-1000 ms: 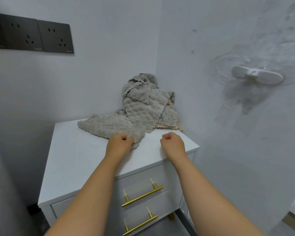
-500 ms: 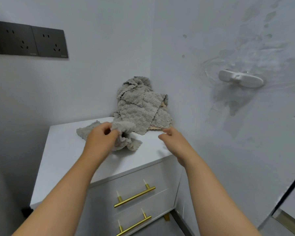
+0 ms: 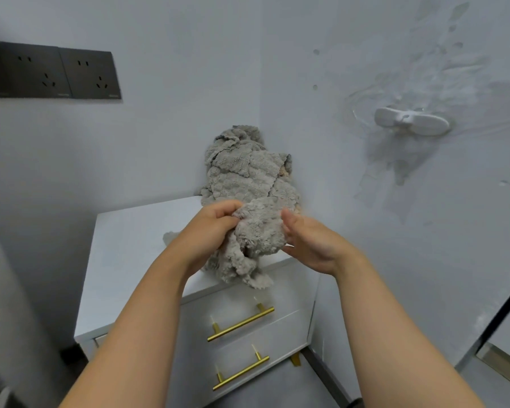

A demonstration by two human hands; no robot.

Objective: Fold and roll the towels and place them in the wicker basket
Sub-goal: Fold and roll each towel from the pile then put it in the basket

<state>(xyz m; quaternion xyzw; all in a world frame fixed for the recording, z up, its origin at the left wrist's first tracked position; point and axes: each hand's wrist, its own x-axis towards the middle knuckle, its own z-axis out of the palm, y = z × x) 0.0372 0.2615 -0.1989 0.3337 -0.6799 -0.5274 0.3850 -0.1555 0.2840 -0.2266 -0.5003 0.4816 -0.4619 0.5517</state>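
Note:
A grey fluffy towel (image 3: 256, 237) is bunched up and lifted above the front of the white cabinet top (image 3: 130, 248). My left hand (image 3: 209, 231) grips its upper left part with curled fingers. My right hand (image 3: 309, 240) is at the bundle's right side with straight fingers, palm toward the cloth. A heap of more grey towels (image 3: 245, 172) leans in the wall corner behind; something beige peeks from its right edge. No wicker basket is in view.
The white cabinet has two drawers with gold bar handles (image 3: 242, 322). Dark wall sockets (image 3: 50, 73) sit at upper left. A white plastic wall hook (image 3: 409, 122) sticks out on the right wall. A dark frame edge (image 3: 501, 316) runs at the lower right.
My left hand has picked the towel's end off the cabinet top and raised it into a bunch. My right hand came in to the bundle's right side. The camera has shifted slightly.

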